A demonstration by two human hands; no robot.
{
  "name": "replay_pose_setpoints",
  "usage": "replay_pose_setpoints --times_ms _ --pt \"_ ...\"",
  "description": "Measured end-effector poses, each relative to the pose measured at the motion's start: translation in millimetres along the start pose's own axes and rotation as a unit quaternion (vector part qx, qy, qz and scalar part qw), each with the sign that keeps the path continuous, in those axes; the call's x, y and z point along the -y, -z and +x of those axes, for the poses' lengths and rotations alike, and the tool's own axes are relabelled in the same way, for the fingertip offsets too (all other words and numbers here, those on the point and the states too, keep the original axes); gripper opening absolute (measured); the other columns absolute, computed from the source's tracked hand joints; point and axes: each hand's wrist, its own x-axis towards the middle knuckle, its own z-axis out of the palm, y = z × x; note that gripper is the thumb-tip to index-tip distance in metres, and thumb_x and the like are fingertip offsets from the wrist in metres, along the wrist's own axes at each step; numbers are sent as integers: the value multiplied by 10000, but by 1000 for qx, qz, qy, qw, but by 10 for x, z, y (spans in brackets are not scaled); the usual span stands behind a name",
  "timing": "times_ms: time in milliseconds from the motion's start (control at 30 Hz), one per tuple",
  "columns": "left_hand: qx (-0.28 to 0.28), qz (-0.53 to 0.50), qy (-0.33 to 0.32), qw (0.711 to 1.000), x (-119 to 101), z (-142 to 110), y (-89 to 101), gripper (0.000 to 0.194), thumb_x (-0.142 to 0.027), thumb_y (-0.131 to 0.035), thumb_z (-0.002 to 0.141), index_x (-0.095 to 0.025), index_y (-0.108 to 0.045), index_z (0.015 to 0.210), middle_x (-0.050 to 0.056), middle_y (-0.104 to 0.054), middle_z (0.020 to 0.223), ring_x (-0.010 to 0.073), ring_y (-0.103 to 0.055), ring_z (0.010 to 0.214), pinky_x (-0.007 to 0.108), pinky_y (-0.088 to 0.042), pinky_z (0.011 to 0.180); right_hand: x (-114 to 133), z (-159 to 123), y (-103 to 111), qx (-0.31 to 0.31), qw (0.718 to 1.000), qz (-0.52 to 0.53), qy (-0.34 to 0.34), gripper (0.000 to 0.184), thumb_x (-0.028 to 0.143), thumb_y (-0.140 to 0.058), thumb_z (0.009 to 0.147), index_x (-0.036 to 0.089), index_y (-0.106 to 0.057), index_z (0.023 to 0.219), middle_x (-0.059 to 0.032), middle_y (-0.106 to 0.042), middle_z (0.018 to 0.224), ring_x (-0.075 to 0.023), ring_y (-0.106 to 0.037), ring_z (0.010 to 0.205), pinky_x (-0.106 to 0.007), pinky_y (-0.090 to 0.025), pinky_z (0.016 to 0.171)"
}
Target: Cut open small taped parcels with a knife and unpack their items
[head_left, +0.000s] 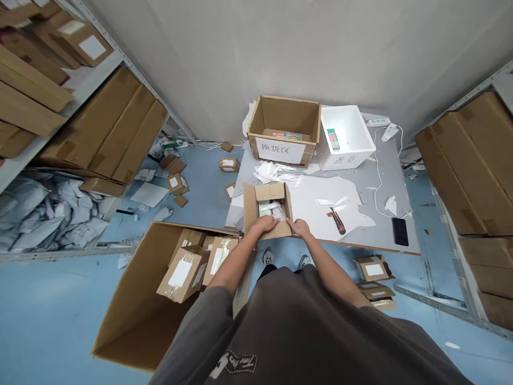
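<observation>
An open cardboard box (250, 206) stands at the front edge of the grey table, its flaps spread. Inside it lie pale packages (277, 209), too small to identify. My left hand (266, 223) grips the near flap on its left side, fingertips reaching over toward the contents. At the near right corner my right hand (298, 226) is closed on the cardboard, thumb on top. Right of the box, a utility knife (337, 220) with a dark and red handle lies on white paper (312, 203).
Behind stand a labelled cardboard bin (284, 117) and a white foam box (348, 136). A phone (399, 231) and white cable lie at the table's right. A large carton (132, 299) of parcels stands at my left. Shelves (88, 93) flank both sides; small boxes litter the floor.
</observation>
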Motion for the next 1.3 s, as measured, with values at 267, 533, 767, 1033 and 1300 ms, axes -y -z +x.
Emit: replay_pose_setpoints --times_ms 267,533,767,1033,1300 --pt "-78 -80 9 994 385 -644 -18 547 -485 -411 1059 -212 -796 780 90 -820 965 270 -725 1089 397 -495 1014 -89 49 192 176 968 179 15 868 955 -652 797 112 -729 991 -266 -772 1177 -311 -777 952 -332 -627 670" --pt "-140 -59 -7 988 612 -1115 -351 249 -428 -667 960 -286 -868 926 65 -721 1445 343 -462 1553 591 -322 1312 232 -20 -19 76 994 -65 40 690 771 -595 968 131 -801 1126 -235 -768 1302 -388 -734 1224 -360 -577 889" --pt "-131 56 74 987 764 -1135 -744 969 -376 -972 708 -306 -565 1585 170 -266 1804 495 -269 1637 642 -324 1283 226 48 -77 125 987 -81 62 588 593 -515 1077 90 -796 1196 -245 -770 1290 -361 -734 1230 -342 -552 943" --pt "-252 43 48 966 764 -924 -1166 175 -262 -780 910 -237 -829 1077 126 -383 1756 435 -369 1594 581 -425 1221 694 273 78 -174 969 -137 109 973 428 -753 934 126 -278 1727 -278 -140 1807 -462 -130 1668 -609 -262 1286" --pt "-253 16 53 966 755 -905 -1250 161 -223 -781 899 -240 -831 1051 105 -350 1778 432 -356 1596 596 -404 1215 1212 802 365 -152 920 -228 280 768 193 -695 918 130 -469 1649 -274 -238 1785 -450 -198 1655 -632 -159 1307"
